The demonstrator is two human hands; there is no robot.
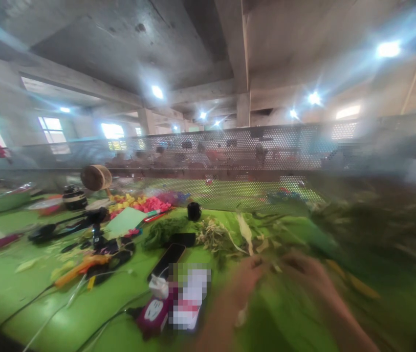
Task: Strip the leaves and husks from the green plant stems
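Observation:
Close together at the lower right of the head view are my two hands, blurred by motion. My left hand (249, 274) is closed in a pinch, right below a pale, leaf-like strip (245, 231); I cannot tell whether it holds this strip. A little to its right, my right hand (302, 266) has its fingers curled in, and whatever they grip is too smeared to name. Just beyond the left hand lies a bunch of pale artificial-looking sprigs (211, 235). Dark green foliage (369, 225) heaps up on the right, badly blurred.
On the green table (108, 303) stand a purple power strip (151, 315) with a white charger (158, 287), a phone (192, 298) and a dark phone (167, 261). Leftward are an orange glue gun (81, 269), cables and pink and yellow petals (149, 204). A perforated metal screen (222, 188) runs behind.

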